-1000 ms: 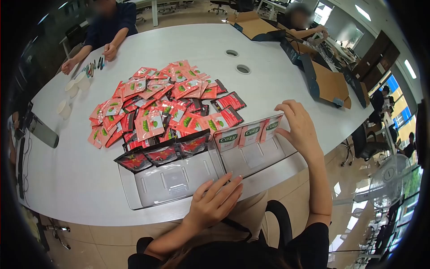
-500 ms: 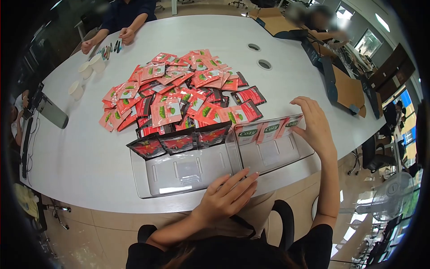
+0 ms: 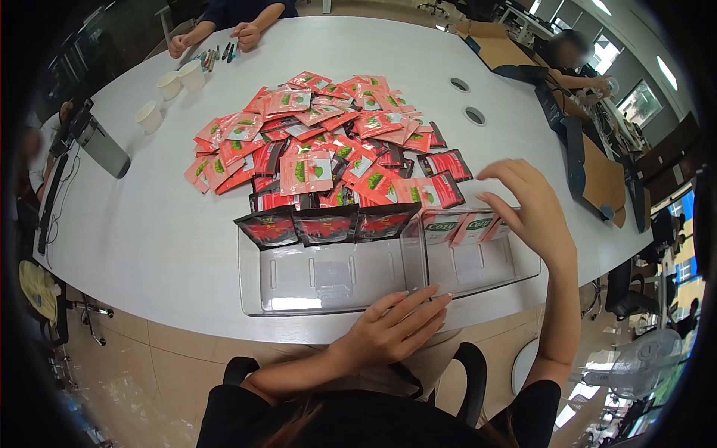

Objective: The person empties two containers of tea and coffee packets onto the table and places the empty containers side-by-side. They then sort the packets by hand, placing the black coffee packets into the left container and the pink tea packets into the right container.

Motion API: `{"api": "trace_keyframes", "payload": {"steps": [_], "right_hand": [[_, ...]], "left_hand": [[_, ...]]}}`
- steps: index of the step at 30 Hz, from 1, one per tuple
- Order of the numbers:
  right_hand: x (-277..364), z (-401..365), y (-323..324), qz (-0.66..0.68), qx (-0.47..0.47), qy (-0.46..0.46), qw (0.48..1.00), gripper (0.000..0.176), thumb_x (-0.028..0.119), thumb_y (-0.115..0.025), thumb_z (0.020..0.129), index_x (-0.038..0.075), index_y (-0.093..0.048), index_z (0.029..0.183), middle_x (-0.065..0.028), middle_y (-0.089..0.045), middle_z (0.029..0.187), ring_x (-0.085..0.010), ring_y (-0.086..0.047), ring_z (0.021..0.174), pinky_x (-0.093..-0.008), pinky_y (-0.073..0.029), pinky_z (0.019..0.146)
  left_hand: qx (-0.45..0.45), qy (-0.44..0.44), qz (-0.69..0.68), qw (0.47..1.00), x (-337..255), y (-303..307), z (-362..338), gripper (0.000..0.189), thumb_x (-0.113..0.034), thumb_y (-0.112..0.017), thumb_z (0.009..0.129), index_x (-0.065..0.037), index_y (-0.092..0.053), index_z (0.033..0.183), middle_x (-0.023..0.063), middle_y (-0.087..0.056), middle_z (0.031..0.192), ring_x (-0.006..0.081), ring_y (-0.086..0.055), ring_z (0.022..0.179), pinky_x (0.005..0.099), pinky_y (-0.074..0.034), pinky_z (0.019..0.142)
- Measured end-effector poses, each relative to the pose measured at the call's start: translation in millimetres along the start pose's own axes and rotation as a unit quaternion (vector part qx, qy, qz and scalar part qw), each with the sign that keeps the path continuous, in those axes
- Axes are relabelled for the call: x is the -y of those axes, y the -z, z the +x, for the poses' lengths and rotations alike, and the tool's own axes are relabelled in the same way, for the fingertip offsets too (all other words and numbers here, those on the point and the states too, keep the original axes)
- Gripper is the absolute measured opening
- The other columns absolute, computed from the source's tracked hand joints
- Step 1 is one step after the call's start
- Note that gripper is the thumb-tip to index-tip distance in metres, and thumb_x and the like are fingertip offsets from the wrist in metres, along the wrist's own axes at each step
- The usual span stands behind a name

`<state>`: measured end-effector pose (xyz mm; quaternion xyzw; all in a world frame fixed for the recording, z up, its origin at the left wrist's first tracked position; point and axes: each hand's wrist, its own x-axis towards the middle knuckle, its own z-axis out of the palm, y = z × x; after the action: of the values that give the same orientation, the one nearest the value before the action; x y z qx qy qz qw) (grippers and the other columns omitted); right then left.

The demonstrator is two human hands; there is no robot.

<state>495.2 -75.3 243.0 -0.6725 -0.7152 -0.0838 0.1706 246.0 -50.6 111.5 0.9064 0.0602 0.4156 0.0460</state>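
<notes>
Two clear plastic bins stand side by side at the table's near edge. Three black-and-red packets [image 3: 321, 226] lean in a row along the back of the left bin [image 3: 310, 276]. In the right bin [image 3: 478, 267], pink-and-white sachets marked "Cozy" [image 3: 472, 228] stand against the back wall. My left hand [image 3: 396, 328] lies with fingers stretched out by the front edge where the bins meet, holding nothing. Above the right bin's far right corner is my right hand [image 3: 530, 213], thumb and fingers apart and nothing between them. Beyond the bins rises a heap of red and pink sachets [image 3: 310, 142].
Paper cups [image 3: 149, 117], a grey bottle [image 3: 103, 149] and several pens [image 3: 216, 54] are on the table's left side. Across the table rest another person's hands [image 3: 246, 36]. Open cardboard boxes [image 3: 597, 172] line the right edge, near two round table holes [image 3: 474, 116].
My right hand has lifted away from the pink sachets at the right bin's back corner. My left hand stays at the bins' front edge. The camera view has shifted slightly.
</notes>
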Motion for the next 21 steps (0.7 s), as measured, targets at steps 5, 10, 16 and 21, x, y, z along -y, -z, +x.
{"api": "trace_keyframes", "payload": {"steps": [5,10,16,21], "right_hand": [[-2.0,66.6,-37.7,-0.028,0.08,0.046,0.995,0.025,0.02,-0.067,0.087,0.007,-0.061,0.108,-0.0099,-0.064,0.108,-0.0298,-0.06,0.1,-0.0395,-0.048,0.085],[-31.1,132.6,-111.3,-0.075,0.149,0.063,0.984,0.043,0.018,-0.063,0.088,0.011,-0.054,0.129,-0.0112,-0.064,0.113,-0.0304,-0.06,0.108,-0.0428,-0.051,0.085],[-24.1,162.1,-119.6,-0.12,0.264,0.009,0.957,0.039,0.018,-0.064,0.085,0.012,-0.06,0.124,-0.0139,-0.066,0.103,-0.0322,-0.064,0.096,-0.045,-0.052,0.08],[-26.4,153.5,-118.3,-0.134,0.2,0.026,0.97,0.021,0.019,-0.065,0.084,0.012,-0.07,0.102,-0.0122,-0.069,0.092,-0.0311,-0.066,0.09,-0.0441,-0.052,0.075]], "left_hand": [[-0.001,-0.004,-0.005,1.0,0.7,-0.2,-0.1,0.015,-0.024,-0.068,0.085,-0.017,-0.071,0.099,-0.0046,-0.066,0.123,0.0127,-0.062,0.113,0.0313,-0.032,0.102],[-0.005,-0.001,-0.017,1.0,0.5,-1.0,-0.6,0.015,-0.022,-0.068,0.085,-0.017,-0.07,0.099,-0.0043,-0.066,0.123,0.0135,-0.061,0.114,0.0313,-0.033,0.101],[-0.01,0.004,-0.027,1.0,0.4,-1.6,-0.2,0.014,-0.021,-0.069,0.084,-0.016,-0.07,0.097,-0.0046,-0.066,0.123,0.0139,-0.061,0.114,0.0311,-0.035,0.098],[-0.014,0.0,-0.033,0.999,0.2,-1.2,0.0,0.013,-0.021,-0.068,0.085,-0.016,-0.07,0.096,-0.0039,-0.065,0.124,0.0145,-0.061,0.114,0.0311,-0.036,0.097]]}}
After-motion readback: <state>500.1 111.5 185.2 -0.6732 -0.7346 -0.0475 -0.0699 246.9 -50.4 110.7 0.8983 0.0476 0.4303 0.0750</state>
